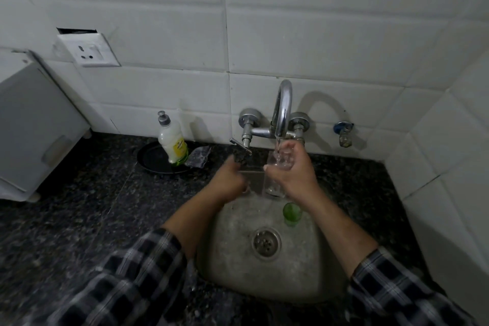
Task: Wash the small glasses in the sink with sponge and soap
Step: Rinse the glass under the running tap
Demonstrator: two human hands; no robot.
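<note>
Fingers of our right hand are wrapped round the clear glass, thumb across the front, and we've got it right under the tap. Water is running straight into its mouth! The glass's base pokes out below our palm, over the back of the sink.

Over to our left hand: fingers curled, one digit sticking up toward the tap lever, close to it. It's blurred, so we can't tell whether anything is in that grip.

Down in the basin, a green glass stands upright just beside our right wrist, apart from the drain. Out on the counter, the soap bottle leans on a black plate.
</note>
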